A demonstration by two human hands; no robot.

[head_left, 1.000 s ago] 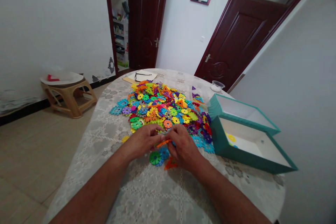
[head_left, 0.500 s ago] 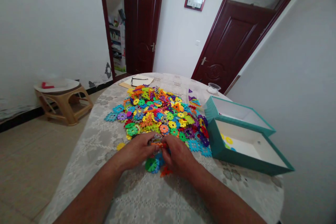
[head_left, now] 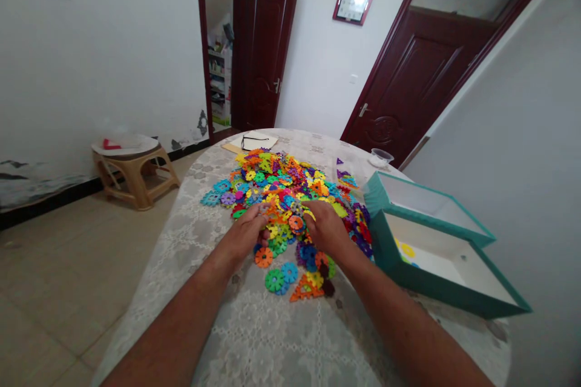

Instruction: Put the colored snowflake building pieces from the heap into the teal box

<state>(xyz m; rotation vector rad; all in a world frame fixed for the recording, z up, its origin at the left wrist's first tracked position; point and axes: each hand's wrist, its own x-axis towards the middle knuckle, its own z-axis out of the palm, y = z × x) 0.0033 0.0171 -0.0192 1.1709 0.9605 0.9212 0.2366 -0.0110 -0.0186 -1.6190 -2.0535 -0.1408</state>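
Observation:
A heap of colourful plastic snowflake-like building pieces [head_left: 272, 178] lies on the table. My left hand [head_left: 249, 230] is at the heap's near left side, fingers curled, with a greyish bit by the thumb tip that is too small to name. On the other side of the near pieces, my right hand [head_left: 327, 227] bends over the heap, its thumb and forefinger around something yellowish; its fingertips are partly hidden. Between the wrists lie an orange disc [head_left: 264, 257], a green disc [head_left: 275, 280], a blue disc [head_left: 289, 272] and an orange triangular piece [head_left: 305, 290].
A teal box [head_left: 449, 281] with a few pieces inside stands at the right, a second teal box part [head_left: 436, 199] behind it. Glasses [head_left: 254, 142] rest on paper at the back. A clear bowl [head_left: 382, 156] sits near the far edge. A stool [head_left: 136, 175] stands left.
My hands, close together over the near edge before, have moved apart and forward onto the heap. Loose pieces in front of the heap now show. The view has shifted left.

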